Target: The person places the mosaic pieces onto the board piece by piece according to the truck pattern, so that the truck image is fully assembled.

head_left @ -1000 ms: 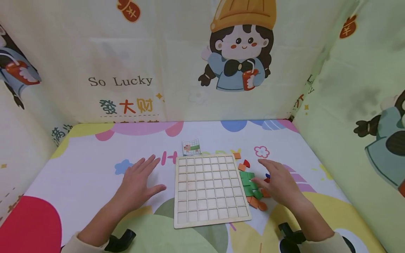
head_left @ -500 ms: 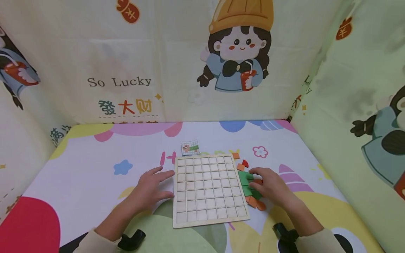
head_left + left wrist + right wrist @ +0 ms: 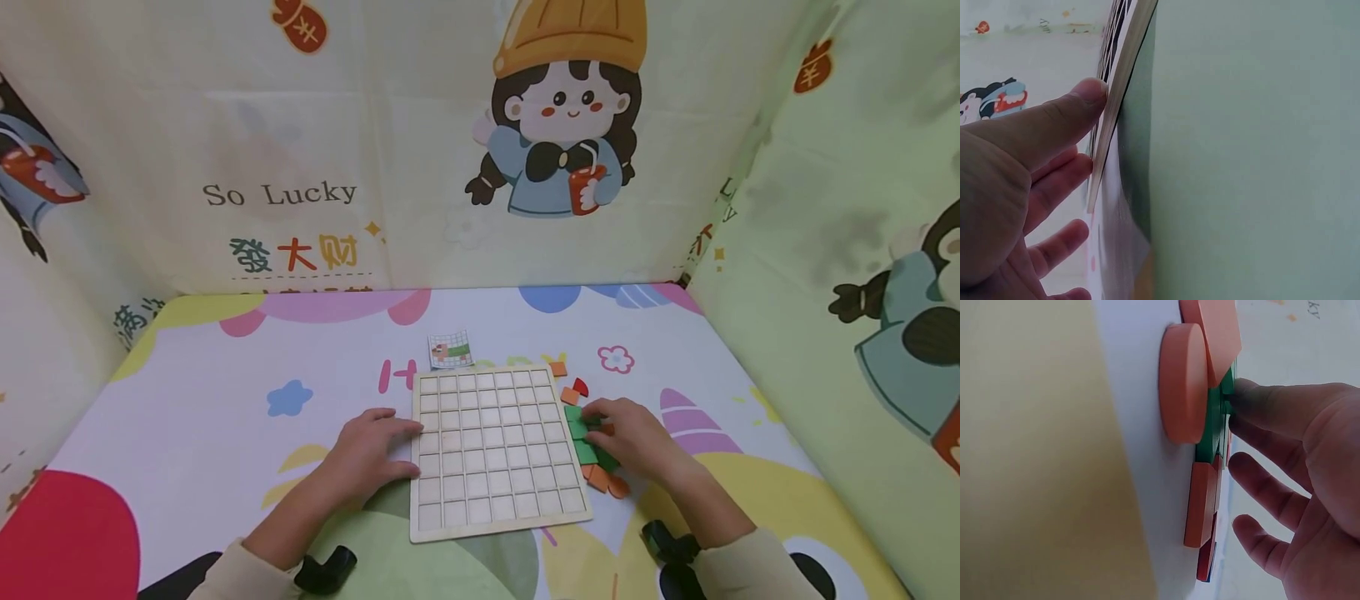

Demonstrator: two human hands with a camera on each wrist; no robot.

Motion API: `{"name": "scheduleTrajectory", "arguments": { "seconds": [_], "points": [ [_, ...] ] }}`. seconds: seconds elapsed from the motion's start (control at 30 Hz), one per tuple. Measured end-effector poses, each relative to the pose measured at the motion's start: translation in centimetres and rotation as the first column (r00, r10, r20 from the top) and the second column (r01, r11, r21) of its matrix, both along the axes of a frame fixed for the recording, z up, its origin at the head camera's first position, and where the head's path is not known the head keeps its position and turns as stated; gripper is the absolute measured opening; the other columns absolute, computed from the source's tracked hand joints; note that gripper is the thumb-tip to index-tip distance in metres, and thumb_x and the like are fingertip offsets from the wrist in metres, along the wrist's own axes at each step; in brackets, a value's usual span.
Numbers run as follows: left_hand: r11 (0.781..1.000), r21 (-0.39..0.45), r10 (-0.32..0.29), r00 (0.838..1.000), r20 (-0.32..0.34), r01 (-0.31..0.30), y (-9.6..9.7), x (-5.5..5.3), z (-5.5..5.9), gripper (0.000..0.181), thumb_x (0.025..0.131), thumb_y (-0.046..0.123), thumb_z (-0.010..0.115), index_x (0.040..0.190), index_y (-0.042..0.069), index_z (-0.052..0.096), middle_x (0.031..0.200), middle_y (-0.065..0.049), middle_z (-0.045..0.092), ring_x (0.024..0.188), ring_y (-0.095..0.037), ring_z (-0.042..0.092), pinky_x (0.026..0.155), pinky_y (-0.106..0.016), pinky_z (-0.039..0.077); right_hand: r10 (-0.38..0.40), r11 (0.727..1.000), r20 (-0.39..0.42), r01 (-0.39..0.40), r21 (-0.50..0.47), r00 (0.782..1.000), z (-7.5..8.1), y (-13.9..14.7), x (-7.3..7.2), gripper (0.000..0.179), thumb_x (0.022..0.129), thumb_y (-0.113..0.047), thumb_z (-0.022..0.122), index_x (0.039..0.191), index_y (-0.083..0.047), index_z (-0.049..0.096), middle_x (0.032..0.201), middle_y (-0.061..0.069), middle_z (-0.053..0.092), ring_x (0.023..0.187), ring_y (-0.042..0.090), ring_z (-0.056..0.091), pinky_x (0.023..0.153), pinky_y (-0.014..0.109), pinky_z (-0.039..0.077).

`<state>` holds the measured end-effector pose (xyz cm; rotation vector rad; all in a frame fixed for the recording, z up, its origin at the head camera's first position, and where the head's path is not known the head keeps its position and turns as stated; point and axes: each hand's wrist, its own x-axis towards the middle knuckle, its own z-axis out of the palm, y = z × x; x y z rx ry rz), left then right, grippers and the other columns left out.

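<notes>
A wooden grid board point(image 3: 501, 529) with rows of square cells lies in the middle of the table. My left hand point(image 3: 363, 457) is at its left edge. In the left wrist view, thumb point(image 3: 1090, 92) and fingertips touch the board's side, the other fingers spread loosely. My right hand point(image 3: 633, 437) is over a pile of small tiles right of the board. Thumb and index finger pinch a green tile point(image 3: 1228, 403), mostly hidden by them. Other green tiles point(image 3: 577, 427) lie against the board, with orange tiles point(image 3: 597, 477) nearer me, including a round one point(image 3: 1179, 384).
Behind the board lies a small card point(image 3: 450, 351) with a gridded picture. Loose by the board's far right corner are an orange tile point(image 3: 558, 369), another orange tile point(image 3: 570, 396) and a red piece point(image 3: 581, 387). Printed cloth walls point(image 3: 420, 167) stand around the table.
My left hand has moved right and come against the board's left edge. My right hand has lowered leftward onto the green tiles, its thumb and index finger closing. The board stays in place.
</notes>
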<state>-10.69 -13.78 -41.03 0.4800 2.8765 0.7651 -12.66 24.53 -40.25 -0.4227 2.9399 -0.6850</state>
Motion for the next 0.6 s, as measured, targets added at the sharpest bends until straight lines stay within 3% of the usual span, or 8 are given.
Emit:
{"name": "scheduleTrajectory", "arguments": {
  "seconds": [0.6],
  "points": [
    [1.0, 0.025, 0.017, 1.0, 0.018, -0.018, -0.11, 0.26, -0.22, 0.053, 0.078, 0.026, 0.087, 0.127, 0.015, 0.07, 0.124, -0.004, 0.066, 0.127, -0.035, 0.047, 0.103, -0.056, 0.038, 0.007, 0.998, -0.015, -0.006, 0.055, 1.0, 0.12, -0.04, 0.03, 0.026, 0.087, -0.014, 0.078, 0.111, -0.008, 0.071, 0.095, -0.001, 0.065, 0.085, 0.019, 0.052, 0.076, 0.036, 0.052]
  ]
}}
